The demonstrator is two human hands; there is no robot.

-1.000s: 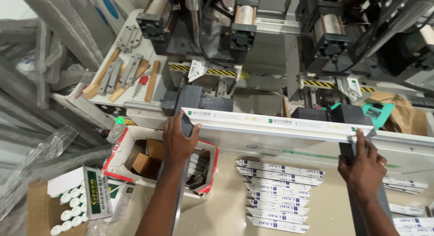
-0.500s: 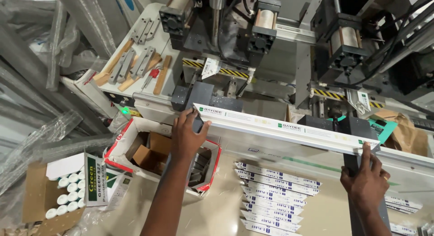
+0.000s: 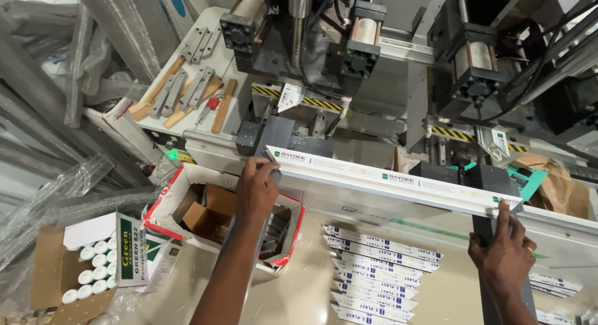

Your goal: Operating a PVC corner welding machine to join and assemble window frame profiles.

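I have the long white plastic window profile [image 3: 386,178] lying across the machine bed in front of me, sloping from upper left down to the right. My left hand [image 3: 256,191] is closed over its left end, fingers curled on the near edge, just in front of the dark grey clamp block [image 3: 274,135]. My right hand [image 3: 506,253] holds the right end, fingers spread up against the near face, thumb side on the dark upright bracket [image 3: 489,234] below it.

I judge I am seating the profile against the stops under the grey pneumatic clamp heads [image 3: 361,47]. The next move calls for keeping both ends level and pressing the length squarely back.

Room is tight behind: the clamps hang close above the bed. On my side it is open, though the red-edged open cardboard box [image 3: 187,203] sits just beneath my left forearm, and the stack of short white labelled strips [image 3: 380,269] lies on the bench below the profile.
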